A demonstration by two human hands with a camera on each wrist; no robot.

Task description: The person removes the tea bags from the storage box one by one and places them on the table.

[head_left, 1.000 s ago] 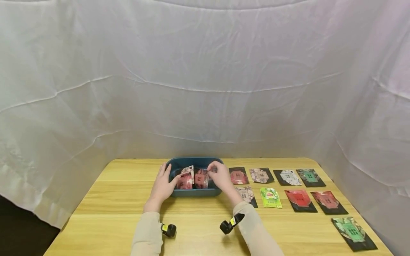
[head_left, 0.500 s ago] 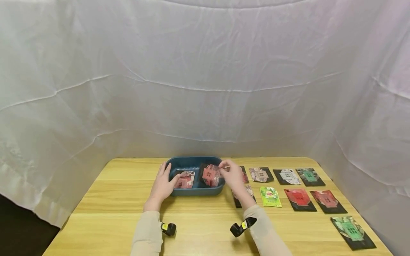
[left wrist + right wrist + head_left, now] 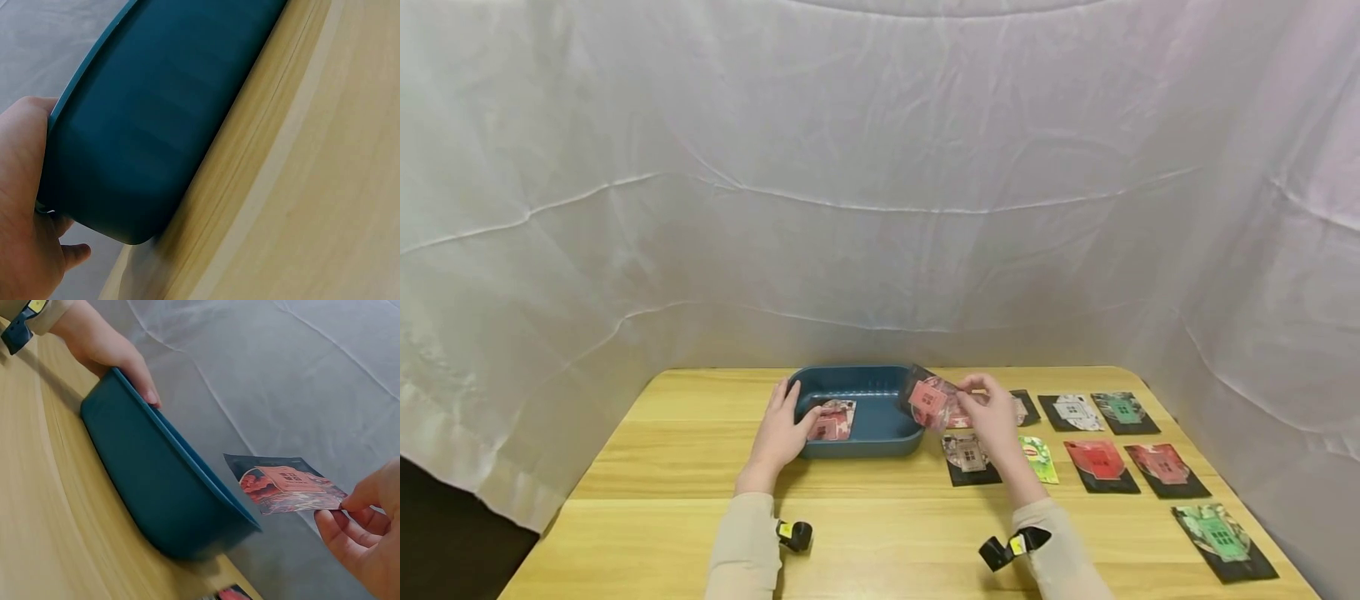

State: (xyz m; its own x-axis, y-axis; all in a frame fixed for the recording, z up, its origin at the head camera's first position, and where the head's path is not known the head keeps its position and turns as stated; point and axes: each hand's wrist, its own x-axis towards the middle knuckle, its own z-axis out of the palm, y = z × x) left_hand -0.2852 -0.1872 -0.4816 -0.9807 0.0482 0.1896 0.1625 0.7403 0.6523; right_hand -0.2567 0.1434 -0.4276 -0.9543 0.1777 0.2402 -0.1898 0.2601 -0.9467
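My left hand (image 3: pixel 778 429) grips the left end of a dark blue plastic bin (image 3: pixel 861 450), thumb over the rim and fingers outside, as the left wrist view also shows. Inside the bin, near my thumb, lies a pinkish-red tea sachet (image 3: pixel 832 421). My right hand (image 3: pixel 996 425) pinches the edge of a black and red tea sachet (image 3: pixel 928 400) between thumb and fingers. That sachet hangs in the air beside the bin's right end, tilted, printed face showing in the right wrist view. Behind it and the hand, another red sachet is partly hidden on the table.
Right of the bin, tea sachets lie spread on the wooden table (image 3: pixel 880 533): a beige one (image 3: pixel 970 457), a green-yellow one (image 3: pixel 1037 458), a white one (image 3: pixel 1075 412), red ones (image 3: pixel 1101 467) and green ones (image 3: pixel 1223 542). A pale curtain (image 3: pixel 880 250) hangs behind.
My right hand has lifted the red sachet out of the bin and carried it rightward past the rim. The sachet left inside now lies lower. My left hand stays on the bin.
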